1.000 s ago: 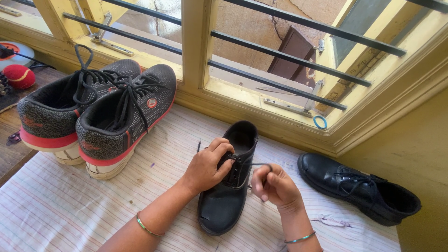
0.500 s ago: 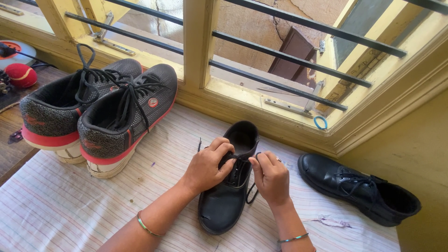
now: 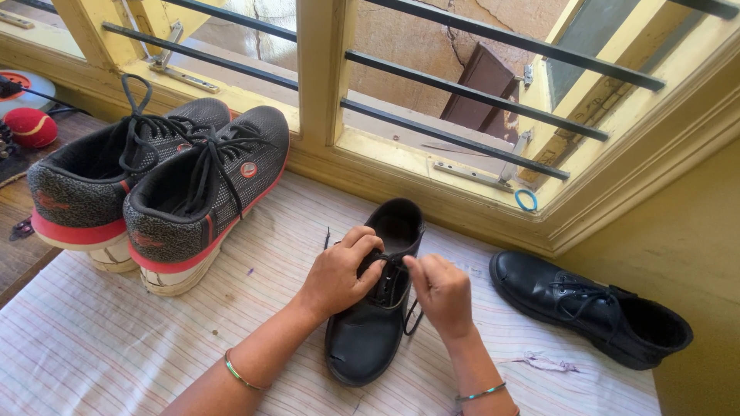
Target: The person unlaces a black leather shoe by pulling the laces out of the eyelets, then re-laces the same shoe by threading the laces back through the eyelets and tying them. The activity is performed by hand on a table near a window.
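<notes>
Lacing the black shoe on the striped cloth by the window.

The black shoe [image 3: 368,339] is lying on the striped cloth [image 3: 116,339], its long axis running toward and away from me, toe pointing at me and heel opening facing the window frame [image 3: 320,77]. My left hand [image 3: 339,273] is gripping the shoe's collar and lace area; my right hand [image 3: 439,293] is pinching the black lace [image 3: 414,317] just beside it, both hands nearly touching. One second ago my right hand was pulling the lace out sideways; it is now sitting close against the eyelets. The shoe is smooth, dull black leather with a scuffed toe. A second black shoe [image 3: 590,308] is lying well apart to the right; two grey-and-red sneakers [image 3: 162,177] are standing to the left.
</notes>
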